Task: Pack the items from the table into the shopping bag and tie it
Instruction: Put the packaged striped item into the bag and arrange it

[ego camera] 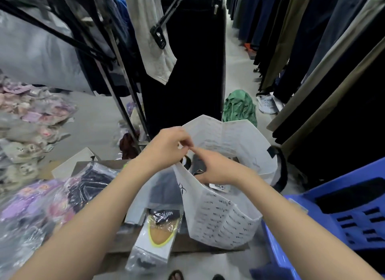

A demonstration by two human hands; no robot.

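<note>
A white shopping bag (pixel 220 221) with small printed lettering and a black strap stands open on the low brown table (pixel 187 245). My left hand (pixel 166 144) pinches the bag's left rim and holds it up. My right hand (pixel 216 167) reaches into the mouth, index finger pointing toward the left hand, its palm over dark packed items (pixel 199 165) inside. On the table beside the bag lie a clear-wrapped dark garment (pixel 164 190) and a clear packet with a yellow-edged sole (pixel 161 229).
Piles of plastic-wrapped clothes (pixel 31 206) fill the left side. A blue plastic crate (pixel 354 217) stands at the right. Racks of hanging dark trousers (pixel 193 56) flank a narrow aisle, with a green bag (pixel 239 106) on the floor behind.
</note>
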